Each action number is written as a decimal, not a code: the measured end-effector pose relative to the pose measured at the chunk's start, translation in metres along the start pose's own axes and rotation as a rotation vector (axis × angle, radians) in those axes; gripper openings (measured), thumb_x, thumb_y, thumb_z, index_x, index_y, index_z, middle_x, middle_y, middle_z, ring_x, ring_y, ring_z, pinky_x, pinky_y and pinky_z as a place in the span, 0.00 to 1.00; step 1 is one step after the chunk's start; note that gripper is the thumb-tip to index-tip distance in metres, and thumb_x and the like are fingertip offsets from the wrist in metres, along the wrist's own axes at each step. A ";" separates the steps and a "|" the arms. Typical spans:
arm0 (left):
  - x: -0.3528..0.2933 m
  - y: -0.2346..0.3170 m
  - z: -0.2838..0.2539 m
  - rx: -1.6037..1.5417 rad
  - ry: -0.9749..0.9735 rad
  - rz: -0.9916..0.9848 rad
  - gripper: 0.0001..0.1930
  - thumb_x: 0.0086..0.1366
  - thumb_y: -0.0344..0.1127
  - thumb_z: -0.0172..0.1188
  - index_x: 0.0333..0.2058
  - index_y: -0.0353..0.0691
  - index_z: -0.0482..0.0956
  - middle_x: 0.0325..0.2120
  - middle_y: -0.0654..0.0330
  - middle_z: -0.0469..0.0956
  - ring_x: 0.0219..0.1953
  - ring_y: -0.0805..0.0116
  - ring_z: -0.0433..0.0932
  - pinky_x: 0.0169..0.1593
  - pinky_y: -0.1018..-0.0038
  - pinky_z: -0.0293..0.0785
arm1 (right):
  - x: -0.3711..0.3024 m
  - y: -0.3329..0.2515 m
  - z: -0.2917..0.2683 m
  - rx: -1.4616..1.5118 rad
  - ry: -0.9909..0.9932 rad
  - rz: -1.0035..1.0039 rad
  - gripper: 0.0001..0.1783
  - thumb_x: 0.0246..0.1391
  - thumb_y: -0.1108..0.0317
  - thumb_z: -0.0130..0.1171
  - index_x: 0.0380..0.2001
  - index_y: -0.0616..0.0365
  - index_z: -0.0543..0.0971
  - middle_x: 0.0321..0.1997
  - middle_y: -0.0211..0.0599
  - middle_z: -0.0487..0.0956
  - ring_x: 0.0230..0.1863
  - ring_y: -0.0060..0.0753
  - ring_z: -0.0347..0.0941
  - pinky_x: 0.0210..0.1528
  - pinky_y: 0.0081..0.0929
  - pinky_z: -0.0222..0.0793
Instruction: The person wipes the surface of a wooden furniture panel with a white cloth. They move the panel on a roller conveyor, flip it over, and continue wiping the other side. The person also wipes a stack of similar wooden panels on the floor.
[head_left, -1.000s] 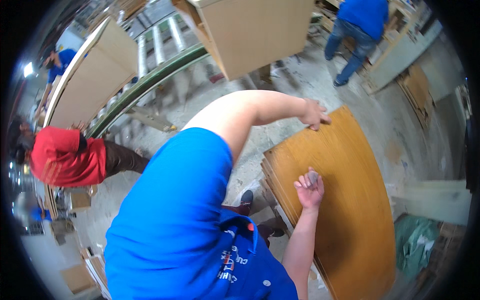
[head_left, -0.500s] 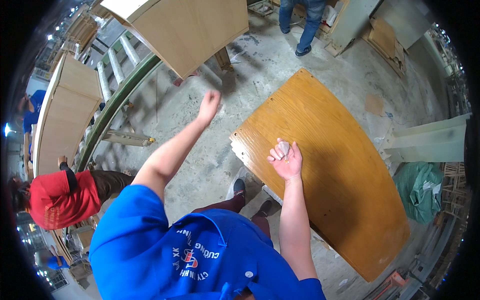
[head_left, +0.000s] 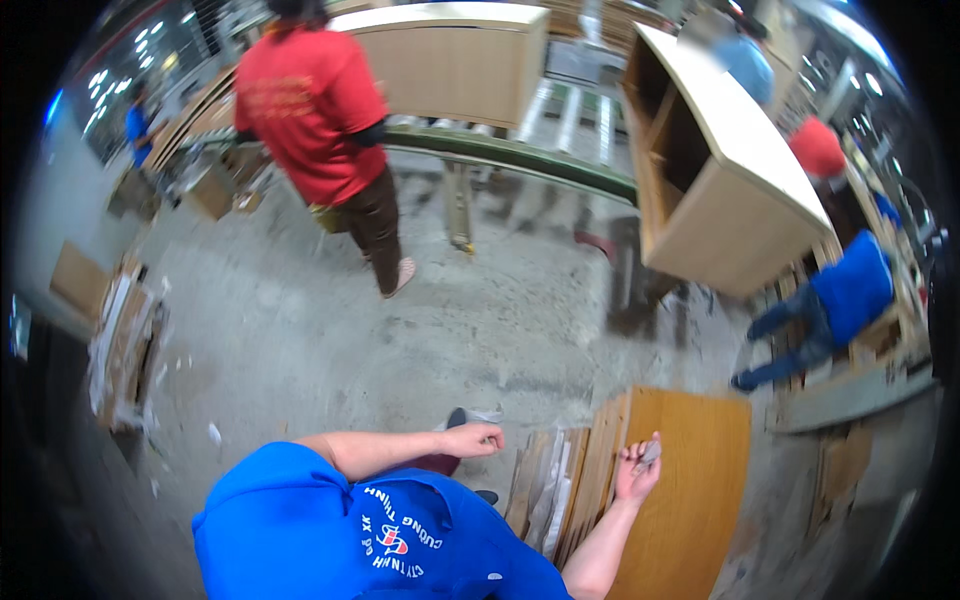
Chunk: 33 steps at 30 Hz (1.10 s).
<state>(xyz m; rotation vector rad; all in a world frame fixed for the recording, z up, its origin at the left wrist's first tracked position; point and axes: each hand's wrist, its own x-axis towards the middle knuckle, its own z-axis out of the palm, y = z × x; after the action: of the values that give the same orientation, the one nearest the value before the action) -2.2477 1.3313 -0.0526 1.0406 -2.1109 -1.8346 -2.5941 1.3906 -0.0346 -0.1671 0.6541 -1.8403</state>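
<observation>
My left hand (head_left: 473, 439) is held out in front of my body, over the floor, with its fingers curled closed. Whether anything is inside them cannot be made out. My right hand (head_left: 632, 482) is raised over the left edge of a glossy orange-brown wooden panel (head_left: 695, 480). Its fingers close on a small crumpled greyish pouch (head_left: 649, 454), which shows between thumb and fingers. The panel tops a stack of boards (head_left: 570, 485), whose pale and brown edges face my legs.
A person in a red shirt (head_left: 315, 110) stands by a green-framed roller conveyor (head_left: 500, 153) carrying pale wooden cabinets (head_left: 735, 170). Another person in blue (head_left: 850, 285) bends at the right. Cardboard and board scraps (head_left: 125, 350) are piled on the left of the concrete floor (head_left: 450, 340).
My view has swung left, bringing the red-shirted person and conveyor ahead and the panel to the lower right. My left arm has drawn in nearer my body. The pouch stays in my right hand.
</observation>
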 end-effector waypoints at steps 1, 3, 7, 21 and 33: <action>-0.012 0.006 -0.002 -0.055 0.021 -0.016 0.14 0.57 0.37 0.53 0.40 0.38 0.71 0.33 0.60 0.76 0.32 0.72 0.74 0.38 0.75 0.70 | -0.003 0.013 0.010 -0.065 -0.087 0.062 0.21 0.57 0.58 0.44 0.52 0.53 0.65 0.28 0.30 0.70 0.29 0.26 0.65 0.35 0.30 0.62; -0.033 0.015 -0.015 -0.153 0.087 -0.005 0.16 0.58 0.40 0.54 0.43 0.38 0.70 0.35 0.60 0.75 0.32 0.73 0.73 0.38 0.75 0.70 | -0.010 0.061 0.034 -0.044 -0.122 0.264 0.22 0.56 0.57 0.48 0.53 0.50 0.65 0.35 0.32 0.74 0.38 0.30 0.70 0.41 0.35 0.66; -0.087 0.002 -0.063 -0.306 0.274 0.057 0.20 0.60 0.43 0.56 0.47 0.39 0.67 0.36 0.62 0.73 0.32 0.76 0.72 0.36 0.77 0.69 | -0.028 0.201 0.120 -0.162 -0.312 0.600 0.23 0.55 0.61 0.50 0.53 0.52 0.65 0.41 0.37 0.75 0.48 0.34 0.69 0.49 0.43 0.65; -0.378 -0.127 -0.317 -0.632 1.157 -0.040 0.15 0.61 0.36 0.55 0.44 0.37 0.69 0.32 0.63 0.75 0.28 0.76 0.72 0.32 0.79 0.70 | -0.115 0.621 0.421 -0.350 -0.986 1.204 0.18 0.56 0.65 0.45 0.50 0.59 0.68 0.47 0.37 0.72 0.49 0.31 0.68 0.47 0.29 0.65; -0.575 -0.249 -0.462 -1.015 1.919 0.300 0.05 0.59 0.32 0.58 0.32 0.47 0.72 0.23 0.73 0.68 0.24 0.84 0.65 0.27 0.83 0.65 | -0.078 0.845 0.549 -0.865 -1.025 1.352 0.13 0.57 0.62 0.47 0.43 0.56 0.72 0.39 0.33 0.77 0.35 0.25 0.73 0.35 0.22 0.69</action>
<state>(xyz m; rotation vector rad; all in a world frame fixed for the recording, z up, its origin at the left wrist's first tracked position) -1.4725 1.2929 0.0086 1.1097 -0.1095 -0.6224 -1.6344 1.0762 0.0079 -0.8971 0.5147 0.0079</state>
